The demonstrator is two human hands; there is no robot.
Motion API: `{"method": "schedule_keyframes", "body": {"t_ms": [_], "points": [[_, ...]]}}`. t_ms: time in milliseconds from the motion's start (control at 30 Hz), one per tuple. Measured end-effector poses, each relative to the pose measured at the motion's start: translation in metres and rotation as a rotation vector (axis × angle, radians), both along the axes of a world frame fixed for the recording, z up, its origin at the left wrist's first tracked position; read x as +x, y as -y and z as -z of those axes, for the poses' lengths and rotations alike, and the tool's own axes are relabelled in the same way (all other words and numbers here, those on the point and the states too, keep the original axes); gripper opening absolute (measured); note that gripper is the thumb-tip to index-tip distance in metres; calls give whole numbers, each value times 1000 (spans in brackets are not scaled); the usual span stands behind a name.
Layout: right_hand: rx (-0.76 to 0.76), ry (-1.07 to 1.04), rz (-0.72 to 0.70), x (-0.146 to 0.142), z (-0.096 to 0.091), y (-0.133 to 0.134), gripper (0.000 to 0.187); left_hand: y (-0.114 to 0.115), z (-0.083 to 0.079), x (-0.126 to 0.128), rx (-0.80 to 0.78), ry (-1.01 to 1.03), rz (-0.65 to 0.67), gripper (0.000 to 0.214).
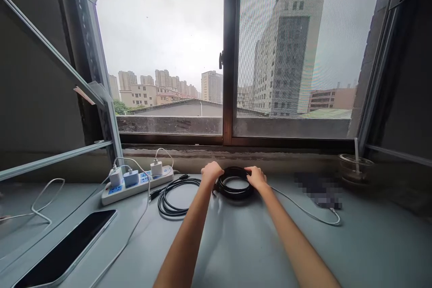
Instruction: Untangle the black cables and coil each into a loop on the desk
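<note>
Both my arms reach forward over a grey table (243,243) toward the window. A tight black cable coil (235,183) lies near the table's far edge. My left hand (212,173) is closed on the coil's left side. On the coil's right side, my right hand (256,177) grips it with curled fingers. A looser loop of black cable (175,195) lies just left of my left hand, ending in a plug by the power strip.
A white power strip (137,181) with several chargers sits at the left, white cables trailing from it. A dark phone (65,249) lies at front left. A white cable (310,211) runs right to a blurred dark item (319,189). A glass cup (356,168) stands far right.
</note>
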State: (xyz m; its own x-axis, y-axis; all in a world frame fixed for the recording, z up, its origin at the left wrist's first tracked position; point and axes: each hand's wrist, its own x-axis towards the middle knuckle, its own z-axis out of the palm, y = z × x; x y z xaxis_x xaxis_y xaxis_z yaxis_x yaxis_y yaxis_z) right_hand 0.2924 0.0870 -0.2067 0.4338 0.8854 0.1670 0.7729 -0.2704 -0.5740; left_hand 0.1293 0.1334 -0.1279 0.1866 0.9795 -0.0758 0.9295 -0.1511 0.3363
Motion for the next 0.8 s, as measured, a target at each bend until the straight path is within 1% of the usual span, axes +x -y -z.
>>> {"method": "schedule_keyframes", "body": {"t_ms": [100,200,300,367,433,500,633,733,800], "points": [[1,-11,-6,1,-3,1,31,-13,-13,-26,-43,75,-38,33],[3,-43,3,5,-10,3,29,-24,-22,-56,-105,132,-81,39],[41,-84,22,11,-20,7,27,-28,-25,-82,-188,159,-106,38],[100,-106,23,16,-30,11,25,-27,-24,-93,-269,170,-88,33],[179,-124,20,20,-41,15,24,-25,-22,-98,-344,178,-50,28],[273,-141,18,24,-54,20,22,-23,-20,-99,-387,179,-15,24],[478,-197,-4,26,-84,37,11,-23,-15,-93,-408,157,20,18],[633,-260,-83,12,-114,57,11,-22,-14,-90,-407,106,24,24],[724,-321,-199,-11,-137,75,16,-19,-17,-90,-366,62,23,35]]}}
